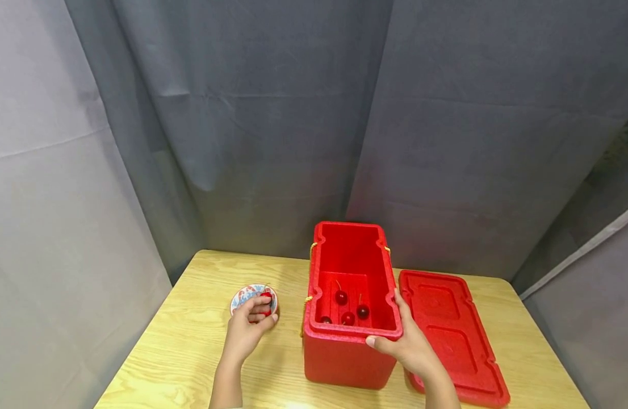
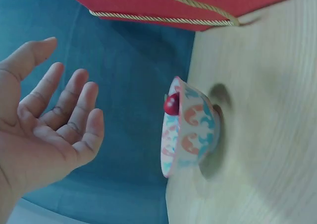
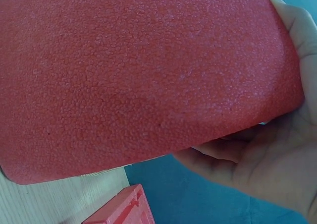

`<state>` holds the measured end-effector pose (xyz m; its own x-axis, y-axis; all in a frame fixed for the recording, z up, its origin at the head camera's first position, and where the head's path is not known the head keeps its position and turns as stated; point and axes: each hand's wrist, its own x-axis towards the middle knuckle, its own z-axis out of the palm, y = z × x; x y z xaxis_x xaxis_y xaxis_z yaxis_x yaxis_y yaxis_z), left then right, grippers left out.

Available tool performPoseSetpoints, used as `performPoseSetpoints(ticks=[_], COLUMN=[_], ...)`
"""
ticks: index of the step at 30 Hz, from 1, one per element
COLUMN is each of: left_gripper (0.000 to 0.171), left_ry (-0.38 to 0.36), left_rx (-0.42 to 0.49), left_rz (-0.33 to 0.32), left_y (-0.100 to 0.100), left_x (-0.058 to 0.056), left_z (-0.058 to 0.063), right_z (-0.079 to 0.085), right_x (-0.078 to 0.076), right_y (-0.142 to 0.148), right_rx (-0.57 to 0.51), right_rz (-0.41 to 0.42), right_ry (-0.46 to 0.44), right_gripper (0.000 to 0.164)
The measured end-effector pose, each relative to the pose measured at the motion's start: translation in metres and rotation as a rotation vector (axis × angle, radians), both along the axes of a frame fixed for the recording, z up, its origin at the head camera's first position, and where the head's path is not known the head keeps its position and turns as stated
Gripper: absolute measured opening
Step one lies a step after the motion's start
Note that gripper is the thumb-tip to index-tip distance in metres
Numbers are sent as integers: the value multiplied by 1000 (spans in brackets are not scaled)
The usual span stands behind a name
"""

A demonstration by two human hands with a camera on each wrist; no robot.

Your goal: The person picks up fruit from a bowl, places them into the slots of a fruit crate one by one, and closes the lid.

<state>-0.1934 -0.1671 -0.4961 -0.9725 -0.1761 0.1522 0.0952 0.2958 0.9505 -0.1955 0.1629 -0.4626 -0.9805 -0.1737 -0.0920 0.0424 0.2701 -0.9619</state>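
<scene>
A small patterned bowl (image 1: 242, 293) stands on the table at left, with red cherries (image 2: 172, 104) in it; the hand partly hides them in the head view. My left hand (image 1: 245, 334) is just above and in front of the bowl. Its fingers are loosely bent and hold nothing, apart from the bowl in the left wrist view. My right hand (image 1: 412, 344) grips the near right corner of an open red foam box (image 1: 347, 360), thumb on the front and fingers along the right side. Several dark red cherries (image 1: 341, 297) with stems lie on the box's floor.
The red lid (image 1: 449, 346) lies flat on the wooden table (image 1: 191, 341), right of the box. Gold cords (image 2: 163, 19) run along the box's side. Grey curtains (image 1: 273, 142) hang behind the table's back edge.
</scene>
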Motion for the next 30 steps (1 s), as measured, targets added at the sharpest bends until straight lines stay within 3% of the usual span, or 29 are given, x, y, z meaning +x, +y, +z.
performPoseSetpoints(ticks=[6, 18, 30], left_gripper=[36, 39, 42], left_ry=[7, -34, -68], left_rx=[3, -86, -91], left_rz=[26, 71, 49], left_y=[-9, -31, -41], left_x=[-1, -17, -50], left_z=[-12, -27, -58], right_z=[0, 2, 2], right_x=[2, 2, 2], right_y=[1, -1, -1], right_rx=[-17, 12, 88], right_rz=[6, 6, -6], right_ry=[4, 12, 28], right_gripper=[111, 112, 111])
